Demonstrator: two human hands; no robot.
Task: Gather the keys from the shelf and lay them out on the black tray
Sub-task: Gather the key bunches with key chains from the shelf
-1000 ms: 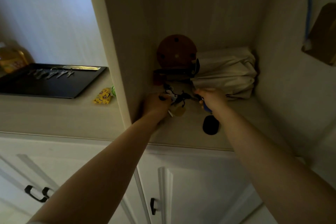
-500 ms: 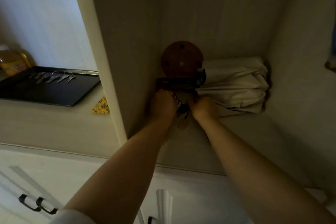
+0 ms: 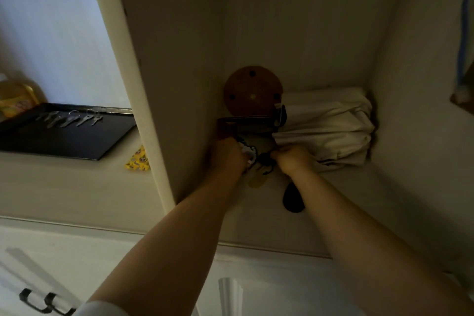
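- Keys [image 3: 259, 161] sit bunched in a dark tangle on the shelf [image 3: 346, 200], deep in the alcove; their heading cannot be told.
- The left hand [image 3: 227, 156] is curled closed on the bunch's pale charm end, and the right hand [image 3: 295, 159] pinches its dark end.
- A black fob [image 3: 292, 200] lies toward the shelf's front edge, long axis front to back.
- More keys [image 3: 69, 118] lie in a row on the black tray [image 3: 64, 143] on the table [image 3: 64, 187], blades toward its near-left.
- A folded cloth [image 3: 325, 126] crowds the right rear corner; the front shelf is open.
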